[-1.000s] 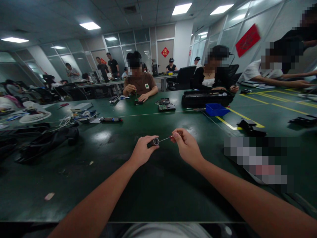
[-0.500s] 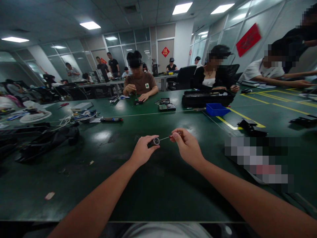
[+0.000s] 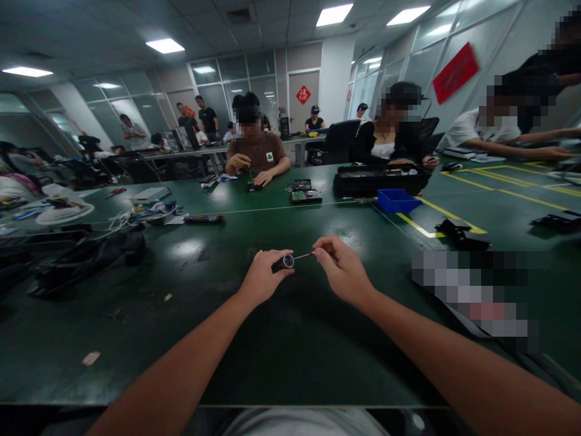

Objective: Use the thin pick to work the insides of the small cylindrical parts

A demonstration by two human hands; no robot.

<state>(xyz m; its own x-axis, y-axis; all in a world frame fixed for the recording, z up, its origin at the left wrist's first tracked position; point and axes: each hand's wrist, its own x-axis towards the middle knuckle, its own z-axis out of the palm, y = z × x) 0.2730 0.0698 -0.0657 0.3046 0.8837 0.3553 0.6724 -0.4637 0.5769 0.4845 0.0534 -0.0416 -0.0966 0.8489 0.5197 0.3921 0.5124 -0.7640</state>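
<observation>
My left hand (image 3: pixel 263 275) grips a short dark cylinder (image 3: pixel 287 261) with a bright metal ring around its open end, which faces right and towards me. Thumb and fingers wrap its sides, so most of its body is hidden. In my right hand (image 3: pixel 340 266) is a screwdriver (image 3: pixel 303 256) with a thin metal shaft and a reddish handle, held mostly behind the fingers. The shaft's tip reaches the ringed end of the cylinder; how deep it sits I cannot tell. Both hands are above the green table (image 3: pixel 290 357).
Ahead lie hard drives (image 3: pixel 306 196), a blue bin (image 3: pixel 398 200) and a long black case (image 3: pixel 382 180). A dark tool (image 3: pixel 204 219) and cables are at left, beside a black bag (image 3: pixel 91 257). A blurred-out sheet (image 3: pixel 472 297) lies right. People work across the table.
My right hand's fingers have shifted around the screwdriver handle, covering more of it. The cylinder has moved very slightly right and down in my left hand.
</observation>
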